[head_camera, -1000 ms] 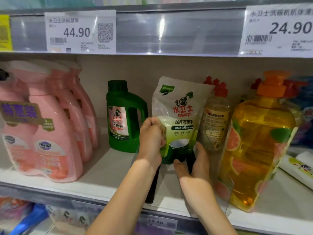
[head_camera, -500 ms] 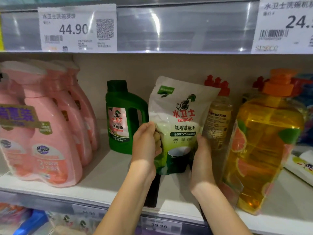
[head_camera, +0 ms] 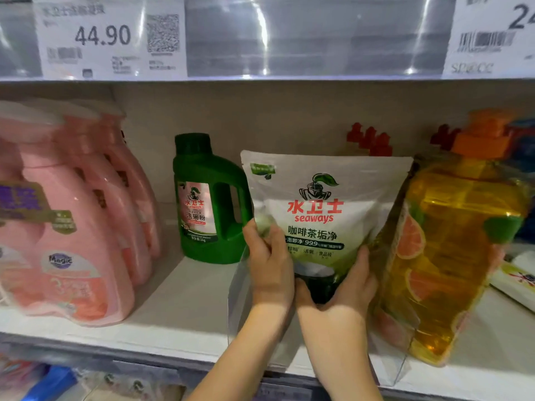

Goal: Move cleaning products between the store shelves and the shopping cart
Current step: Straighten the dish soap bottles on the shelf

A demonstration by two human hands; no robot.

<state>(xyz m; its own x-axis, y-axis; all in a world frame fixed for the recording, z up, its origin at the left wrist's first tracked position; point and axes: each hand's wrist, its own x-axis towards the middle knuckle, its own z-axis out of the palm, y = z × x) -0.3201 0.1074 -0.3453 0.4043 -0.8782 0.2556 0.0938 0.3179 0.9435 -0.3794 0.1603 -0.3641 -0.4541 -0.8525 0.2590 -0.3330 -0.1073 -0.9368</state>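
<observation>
Pouch [head_camera: 324,198] (glossy, flat-topped plastic) in grip of left hand [head_camera: 270,273] and right hand [head_camera: 344,296]

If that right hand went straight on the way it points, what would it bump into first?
Probably the red-capped bottles behind the pouch that the right hand grips; their bodies are hidden, so depth is unclear.

White shelf [head_camera: 179,308] with pink detergent bottles [head_camera: 72,256] at left, green jug [head_camera: 208,221] mid-shelf, yellow bottle [head_camera: 451,256] at right.
</observation>
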